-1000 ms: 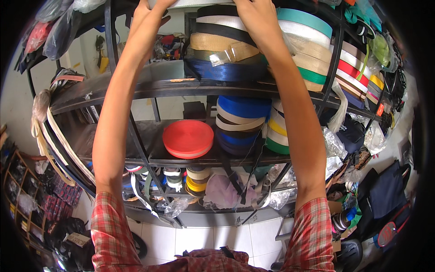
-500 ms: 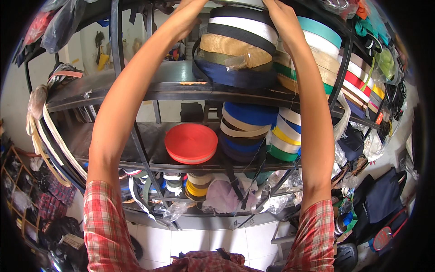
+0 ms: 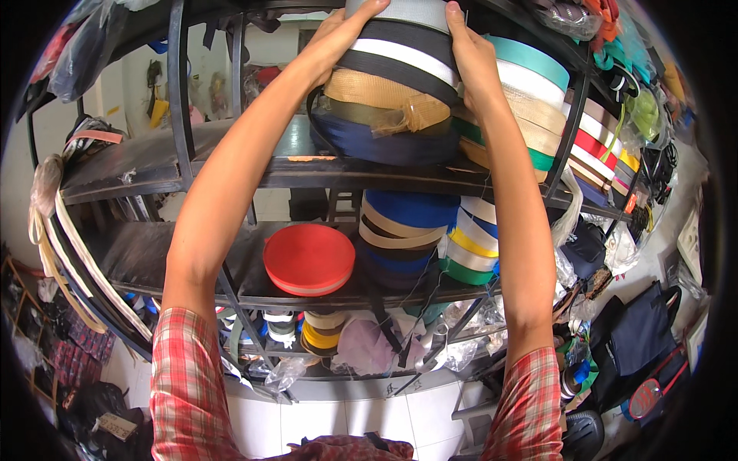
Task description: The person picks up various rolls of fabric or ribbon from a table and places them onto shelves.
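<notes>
A light grey roll of webbing tops a tall stack of rolls on the upper shelf, partly cut off by the picture's upper edge. My left hand grips its left side, thumb against the front rim. On the opposite side my right hand clasps it, thumb upright along the edge. The fingers of both hands are partly hidden behind the rolls. Directly below lie a black roll, a tan roll with a clear plastic wrap, and a dark navy roll.
Another stack, topped by a teal roll, stands right of my right hand. A red roll lies flat on the lower shelf, beside blue rolls. Black uprights frame the rack. Bags crowd the right side.
The view has tilted up, so the shelves sit lower and slightly left in the picture. More of the grey roll and of both hands around it now shows.
</notes>
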The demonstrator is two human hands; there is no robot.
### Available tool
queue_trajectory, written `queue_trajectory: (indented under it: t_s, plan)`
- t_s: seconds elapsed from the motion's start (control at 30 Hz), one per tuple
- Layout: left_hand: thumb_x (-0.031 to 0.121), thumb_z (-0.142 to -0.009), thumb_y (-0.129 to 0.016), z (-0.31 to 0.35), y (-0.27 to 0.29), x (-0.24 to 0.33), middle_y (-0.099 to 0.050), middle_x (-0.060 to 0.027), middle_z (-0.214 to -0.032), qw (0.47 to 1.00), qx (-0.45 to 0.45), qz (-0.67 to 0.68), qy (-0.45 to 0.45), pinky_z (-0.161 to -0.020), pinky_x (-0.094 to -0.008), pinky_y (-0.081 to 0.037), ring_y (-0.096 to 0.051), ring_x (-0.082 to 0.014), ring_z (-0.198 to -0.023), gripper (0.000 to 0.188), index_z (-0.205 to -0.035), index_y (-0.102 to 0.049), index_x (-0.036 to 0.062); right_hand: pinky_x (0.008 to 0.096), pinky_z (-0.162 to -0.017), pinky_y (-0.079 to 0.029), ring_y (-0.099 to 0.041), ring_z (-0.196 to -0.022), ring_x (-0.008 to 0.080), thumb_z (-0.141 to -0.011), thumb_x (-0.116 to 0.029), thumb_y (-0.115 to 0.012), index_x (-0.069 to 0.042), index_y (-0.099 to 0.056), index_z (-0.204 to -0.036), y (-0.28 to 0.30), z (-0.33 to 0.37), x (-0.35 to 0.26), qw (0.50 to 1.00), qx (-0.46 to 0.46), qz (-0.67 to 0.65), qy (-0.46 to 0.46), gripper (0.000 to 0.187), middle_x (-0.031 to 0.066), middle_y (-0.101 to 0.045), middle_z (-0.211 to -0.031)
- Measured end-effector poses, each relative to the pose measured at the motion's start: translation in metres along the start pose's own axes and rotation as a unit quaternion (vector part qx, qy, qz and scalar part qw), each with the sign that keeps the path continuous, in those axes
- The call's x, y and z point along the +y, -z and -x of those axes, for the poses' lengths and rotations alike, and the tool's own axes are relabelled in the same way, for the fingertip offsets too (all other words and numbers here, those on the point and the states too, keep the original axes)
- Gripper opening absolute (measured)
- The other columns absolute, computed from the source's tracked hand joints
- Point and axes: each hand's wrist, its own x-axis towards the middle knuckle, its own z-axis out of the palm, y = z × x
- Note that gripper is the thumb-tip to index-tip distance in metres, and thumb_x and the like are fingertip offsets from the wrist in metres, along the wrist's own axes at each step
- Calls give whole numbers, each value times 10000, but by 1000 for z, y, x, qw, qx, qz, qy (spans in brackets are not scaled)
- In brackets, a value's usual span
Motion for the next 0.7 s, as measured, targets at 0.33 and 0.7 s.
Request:
queue_trajectory:
  t_s: [0.33, 0.7]
  plan:
    - [567, -841, -589, 3, -1, -1, -583, -151, -1203, 1000, 0, -3, 15, -917, -347, -444, -560, -243, -1082, 732, -1307, -500, 10, 323, -954, -408, -524, -1112, 217, -945, -535, -442, 18, -514, -1284, -7, 4, 14, 994, -28, -101, -15, 653, 136, -564, -1238]
    - [295, -847, -680, 95, 4, 6, -541, -215, -1248, 946, 172, -118, -247, -965, -353, -422, -535, -265, -1152, 586, -1274, -489, -59, 328, -722, -544, -646, -869, 198, -938, -536, -449, -58, -577, -1170, -4, 13, -1, 982, -54, -123, -129, 546, 87, -649, -1011]
